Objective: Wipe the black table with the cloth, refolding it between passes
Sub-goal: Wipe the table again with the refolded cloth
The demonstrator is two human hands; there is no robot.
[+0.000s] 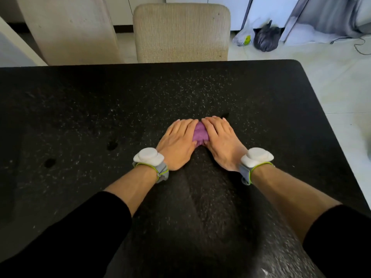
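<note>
cloth [200,133] pressed under left hand [178,145] and right hand [220,141] on table [80,117]

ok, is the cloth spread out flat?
No, the purple cloth is bunched small under the left hand and right hand.

Just 1 view is being given, from a wide-angle camera riding on the person's head. It is facing forward and tilting steeply down over the black table [80,117], sitting close above the table's near part. Both forearms are entering from the bottom corners, and the left hand [177,143] and right hand [220,141] are falling near the frame's middle. The lens is taking in the table's far edge and far right corner, while its left side is running out of frame. Beyond, it is catching a chair back [181,33] and the floor [331,87].
</note>
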